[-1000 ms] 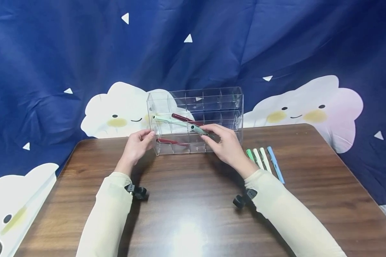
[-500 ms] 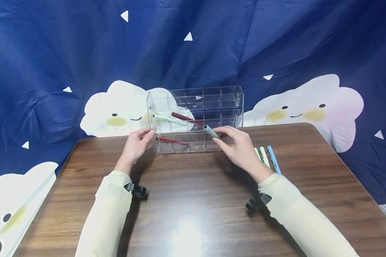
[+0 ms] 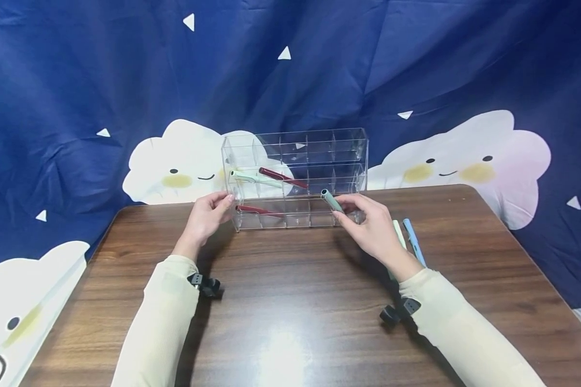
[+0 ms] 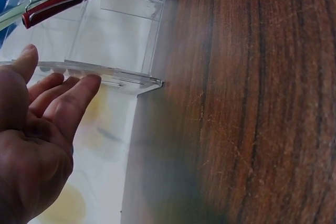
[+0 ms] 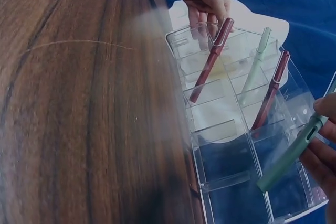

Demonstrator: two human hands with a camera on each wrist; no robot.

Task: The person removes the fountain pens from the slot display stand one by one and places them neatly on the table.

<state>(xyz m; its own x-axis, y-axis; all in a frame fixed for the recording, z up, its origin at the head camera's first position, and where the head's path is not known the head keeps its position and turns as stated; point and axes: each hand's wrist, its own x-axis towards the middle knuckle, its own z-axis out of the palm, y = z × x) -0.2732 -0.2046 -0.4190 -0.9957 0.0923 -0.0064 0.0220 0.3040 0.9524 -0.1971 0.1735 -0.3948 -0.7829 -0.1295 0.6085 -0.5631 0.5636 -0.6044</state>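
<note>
A clear acrylic organizer with rows of compartments stands at the back of the table. My left hand is at its left side, fingertips touching the side wall, fingers fairly straight in the left wrist view. With thumb and fingers, my right hand pinches a grey-green pen, tilted in front of the organizer's right part. A light green pen and a dark red pen lean in the middle row. Another red pen leans in the bottom row at the left.
On the table to the right lie a blue pen and a cream pen, partly behind the right wrist. The brown wooden table reaches a blue curtain with cloud faces behind the organizer.
My right hand has moved to the right with the grey-green pen, away from the light green pen, and its wrist now covers more of the pens on the table. The left hand stays put.
</note>
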